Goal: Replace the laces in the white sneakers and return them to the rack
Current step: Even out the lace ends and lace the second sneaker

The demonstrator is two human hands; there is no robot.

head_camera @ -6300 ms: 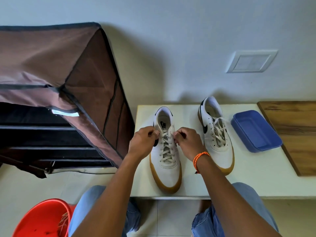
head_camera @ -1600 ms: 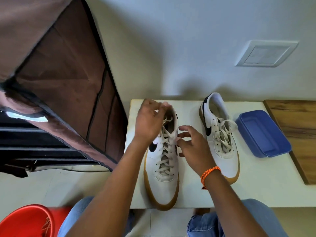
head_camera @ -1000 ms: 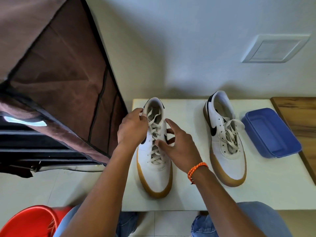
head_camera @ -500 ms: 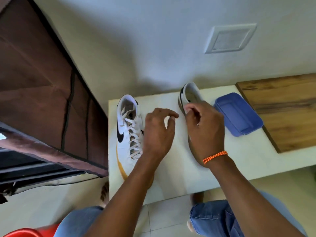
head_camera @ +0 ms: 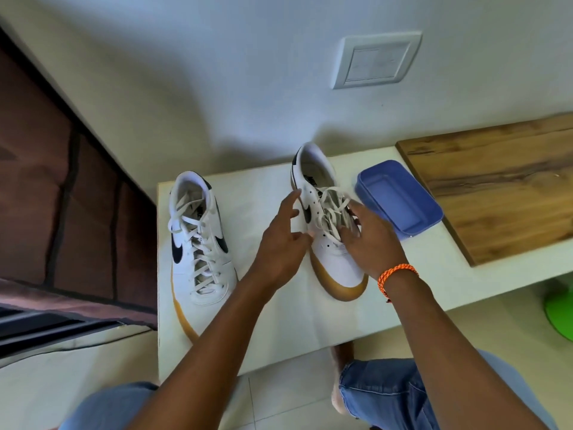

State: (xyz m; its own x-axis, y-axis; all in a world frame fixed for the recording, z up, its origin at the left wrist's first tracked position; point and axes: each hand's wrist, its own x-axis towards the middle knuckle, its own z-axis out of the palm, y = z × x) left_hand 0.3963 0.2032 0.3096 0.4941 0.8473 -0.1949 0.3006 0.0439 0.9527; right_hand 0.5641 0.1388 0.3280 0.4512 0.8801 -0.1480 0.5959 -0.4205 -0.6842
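Change: both hands have left the left sneaker (head_camera: 198, 243) and moved to the right sneaker (head_camera: 325, 225).
Left hand (head_camera: 282, 240): fingers spread loosely, touching the right sneaker's left side, gripping nothing.
Right hand (head_camera: 369, 240): resting on its loose laces (head_camera: 331, 209); grip unclear.
Sneakers: both on the white table (head_camera: 279, 321), rack (head_camera: 62, 197) at left.
Meaning: left sneaker looks laced; right one likely next.

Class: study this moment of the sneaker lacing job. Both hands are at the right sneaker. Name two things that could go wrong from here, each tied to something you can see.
1. The right sneaker has loose, tangled laces under the right hand; pulling could knot them or skip eyelets.
2. The blue tub sits close beside that sneaker; a sideways tug might knock it.
The left hand only touches the sneaker's side, so it may slide.
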